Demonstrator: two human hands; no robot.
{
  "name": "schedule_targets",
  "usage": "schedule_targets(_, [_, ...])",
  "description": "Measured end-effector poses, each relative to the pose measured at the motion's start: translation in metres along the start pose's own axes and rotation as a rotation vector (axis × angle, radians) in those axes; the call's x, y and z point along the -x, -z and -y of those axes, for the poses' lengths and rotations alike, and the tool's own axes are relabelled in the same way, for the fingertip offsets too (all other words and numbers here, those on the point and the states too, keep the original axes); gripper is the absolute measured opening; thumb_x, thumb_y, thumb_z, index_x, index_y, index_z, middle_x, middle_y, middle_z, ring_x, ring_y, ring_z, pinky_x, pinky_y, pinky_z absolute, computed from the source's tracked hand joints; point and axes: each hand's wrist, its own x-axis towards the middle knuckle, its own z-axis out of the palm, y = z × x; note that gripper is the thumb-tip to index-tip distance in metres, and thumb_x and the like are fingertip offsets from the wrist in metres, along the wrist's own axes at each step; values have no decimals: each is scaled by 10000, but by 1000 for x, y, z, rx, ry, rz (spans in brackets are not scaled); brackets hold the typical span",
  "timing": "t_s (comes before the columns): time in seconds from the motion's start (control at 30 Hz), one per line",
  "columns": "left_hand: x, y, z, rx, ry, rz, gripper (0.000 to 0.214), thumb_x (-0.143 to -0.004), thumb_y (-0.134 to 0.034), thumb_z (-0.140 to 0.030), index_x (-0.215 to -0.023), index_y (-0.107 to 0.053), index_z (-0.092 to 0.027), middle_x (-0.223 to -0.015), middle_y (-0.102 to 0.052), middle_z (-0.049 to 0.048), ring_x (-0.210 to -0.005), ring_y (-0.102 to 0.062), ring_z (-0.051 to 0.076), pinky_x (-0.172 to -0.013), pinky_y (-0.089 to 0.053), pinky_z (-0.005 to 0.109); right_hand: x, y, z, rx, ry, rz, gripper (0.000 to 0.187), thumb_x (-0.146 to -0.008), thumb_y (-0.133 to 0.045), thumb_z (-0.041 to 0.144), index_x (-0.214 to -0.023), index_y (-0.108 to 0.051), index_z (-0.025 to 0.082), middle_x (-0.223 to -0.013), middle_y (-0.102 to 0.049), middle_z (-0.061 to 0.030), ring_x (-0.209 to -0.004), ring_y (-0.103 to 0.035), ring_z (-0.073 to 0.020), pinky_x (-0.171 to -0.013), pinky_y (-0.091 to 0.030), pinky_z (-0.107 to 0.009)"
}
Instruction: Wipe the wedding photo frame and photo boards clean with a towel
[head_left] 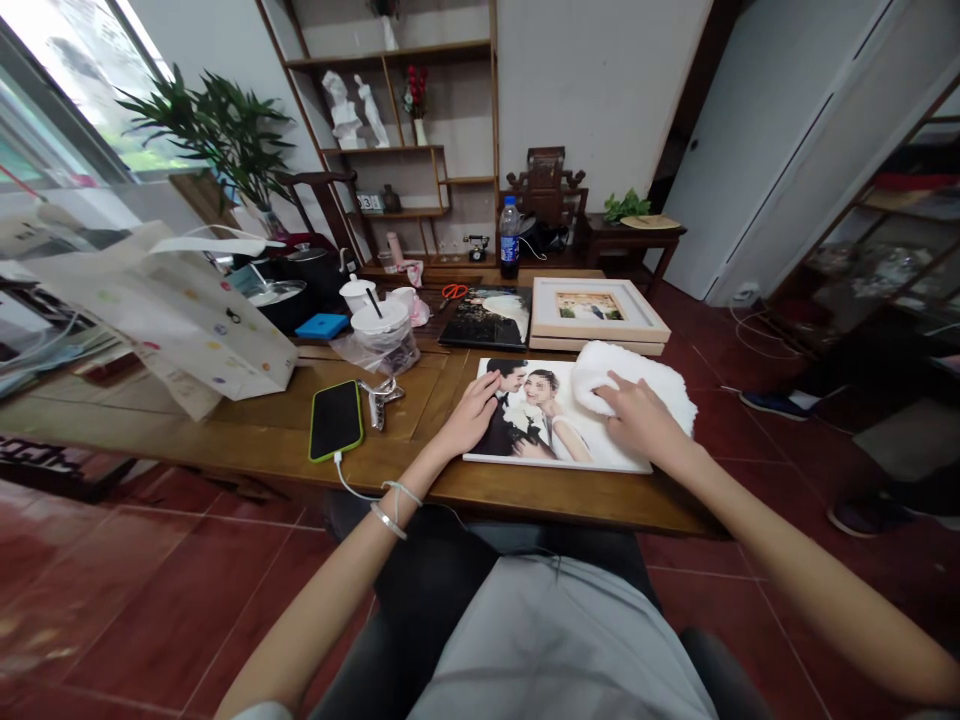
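Head view: grasping fluffy white cloth [649, 378] with right hand [641, 420] on right end of wedding photo panel [541, 420]; resting left hand [472, 412], unclenched, on left edge. Noting panel between both, long axis along table's [555, 486] near edge.

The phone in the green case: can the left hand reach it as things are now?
Likely yes: the left hand rests nearby on the photo panel, with only a small silver item before the phone.

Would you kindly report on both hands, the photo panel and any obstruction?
Left hand on left edge of wedding photo panel; right hand on white fluffy cloth. Panel flat on wooden table. Cloth covering its upper right.
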Motion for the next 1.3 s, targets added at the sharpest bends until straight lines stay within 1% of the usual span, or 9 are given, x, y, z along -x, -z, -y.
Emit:
schedule_targets(0.13, [0,0,1,8,-11,-12,420,-910,-332,-278,-1297,-456,-172,-1401,-397,104,-1320,-307,205,-1110,-209,435,-3,4,44,19,86,7,389,-717,-470,90,-1080,-599,144,-1284,-495,-185,-1209,-386,-349,-928,-299,-530])
schedule_targets(0.23, [1,2,-1,12,-2,-8,421,-912,-325,-279,-1296,-458,-168,-1400,-395,107,-1315,-312,208,-1109,-207,435,0,12,78,-55,218,33,433,-706,-469,56,-1104,-596,167,-1343,-455,-149,-1263,-333,-334,-972,-260,-544])
schedule_targets(0.37, [2,5,-6,35,-23,12,404,-899,-372,-316,-1259,-503,-187,-1388,-407,104,-1307,-317,226,-1093,-244,430,11,23,104,-187,385,96,442,-692,-460,42,-1092,-606,163,-1383,-416,-124,-1305,-284,-313,-1029,-204,-552])
schedule_targets(0.43, [2,6,-6,39,-32,20,399,-893,-387,-314,-1250,-513,-191,-1391,-405,104,-1308,-317,233,-1087,-256,430,16,24,104,-232,414,121,432,-675,-461,39,-1061,-618,153,-1394,-401,-123,-1315,-267,-309,-1043,-185,-556])
schedule_targets(0.53, [1,5,-5,23,-15,13,405,-898,-356,-259,-1273,-489,-183,-1397,-402,100,-1313,-313,222,-1101,-228,436,24,21,90,-284,395,102,475,-610,-444,5,-1025,-620,158,-1389,-412,-107,-1320,-270,-274,-1059,-194,-530])
schedule_targets(0.73, [0,0,3,24,-17,-19,427,-885,-344,-194,-1295,-462,-208,-1400,-405,73,-1312,-324,191,-1109,-215,437,45,15,42,-201,202,30,493,-584,-424,-10,-1009,-623,144,-1336,-469,-145,-1279,-353,-266,-1061,-241,-487])
schedule_targets(0.93, [0,-3,5,23,-26,-30,429,-879,-339,-183,-1286,-472,-172,-1390,-414,98,-1306,-333,190,-1108,-223,429,67,20,14,-41,41,69,428,-629,-414,4,-967,-633,149,-1337,-462,-155,-1158,-484,-305,-924,-412,-442])
schedule_targets(1.1, [0,-3,6,12,-24,-45,428,-877,-337,-182,-1282,-476,-174,-1388,-415,98,-1301,-338,195,-1103,-229,440,61,26,27,20,1,75,420,-639,-434,19,-974,-639,171,-1289,-508,-140,-1045,-550,-289,-854,-444,-406])
schedule_targets(1.3, [0,-1,1,11,0,-20,440,-877,-336,-183,-1301,-455,-186,-1403,-398,86,-1307,-327,199,-1109,-213,443,35,24,83,-71,178,58,420,-658,-493,44,-1034,-646,150,-1323,-482,-138,-1248,-370,-320,-1029,-275,-475])
